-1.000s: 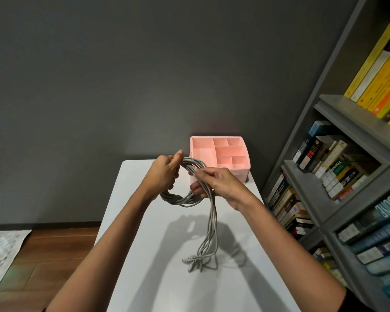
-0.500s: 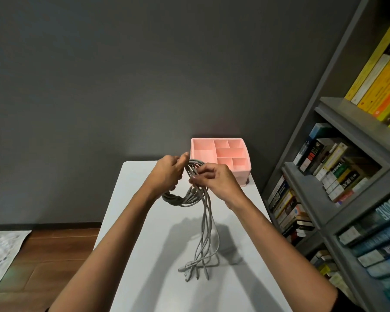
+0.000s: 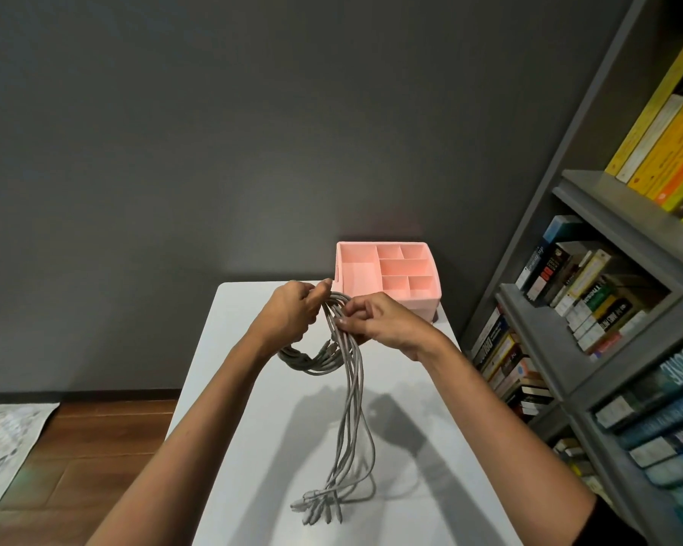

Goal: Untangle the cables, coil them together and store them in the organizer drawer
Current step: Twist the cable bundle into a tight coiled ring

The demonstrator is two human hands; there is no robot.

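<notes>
The upper part of the coiled bundle of grey cables (image 3: 348, 388) is hidden inside the left hand (image 3: 290, 313) and behind the curled fingers of the right hand (image 3: 387, 323). Its plug ends (image 3: 316, 510) are too small to tell their type. The near-left corner of the pink plastic organizer (image 3: 426, 303) is covered by the hands and the cables. The white bench (image 3: 245, 305) is cut off by the bottom edge and the grey bookshelf (image 3: 608, 199) by the right edge. Most book titles are blurred.

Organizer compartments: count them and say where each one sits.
6 in the pink organizer: one long compartment along its left side; on the right, two small at the back, one wide in the middle, two small at the front. None looks hidden.
</notes>
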